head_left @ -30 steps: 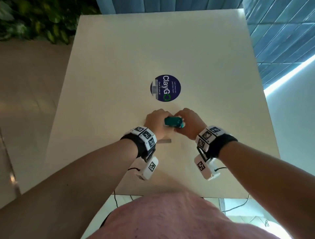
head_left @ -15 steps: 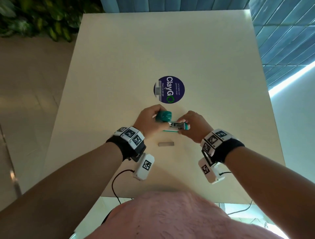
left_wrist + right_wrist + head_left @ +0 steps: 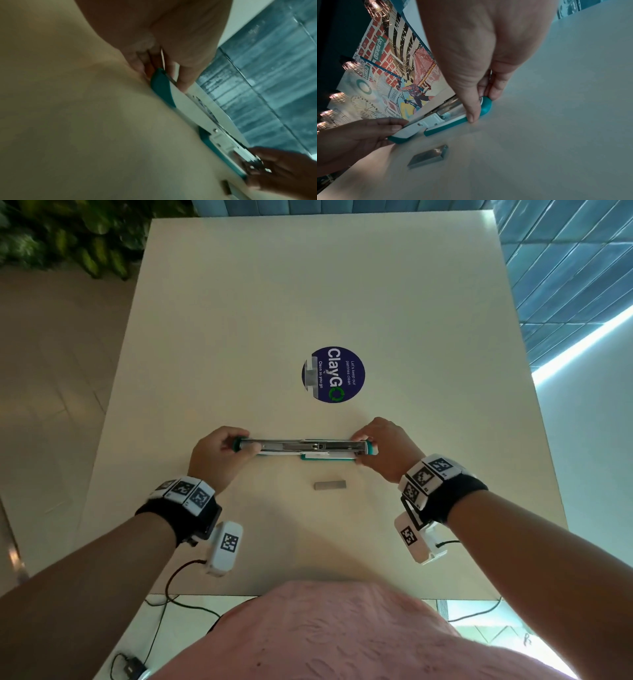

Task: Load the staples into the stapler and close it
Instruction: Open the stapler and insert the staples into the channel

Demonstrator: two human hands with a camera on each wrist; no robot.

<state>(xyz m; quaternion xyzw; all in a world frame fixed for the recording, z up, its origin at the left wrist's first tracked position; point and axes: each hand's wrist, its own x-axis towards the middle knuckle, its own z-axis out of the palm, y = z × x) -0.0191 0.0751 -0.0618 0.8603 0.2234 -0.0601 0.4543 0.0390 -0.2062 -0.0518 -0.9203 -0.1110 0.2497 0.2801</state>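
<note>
table [image 3: 376, 302]: bears all | stapler [image 3: 303, 447]: swung fully open, flat, channel up | left hand [image 3: 219, 455] grips lid end, right hand [image 3: 385, 451] pinches base end | staples [image 3: 330, 485]: just beside, unloaded; closing left

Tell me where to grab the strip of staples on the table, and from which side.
Pinch the staple strip across its two long sides near the middle, coming straight down from above. It lies flat on the table, apart from the opened stapler, with bare table all round it; being low and narrow, a fingertip pinch probably suits best.
</note>
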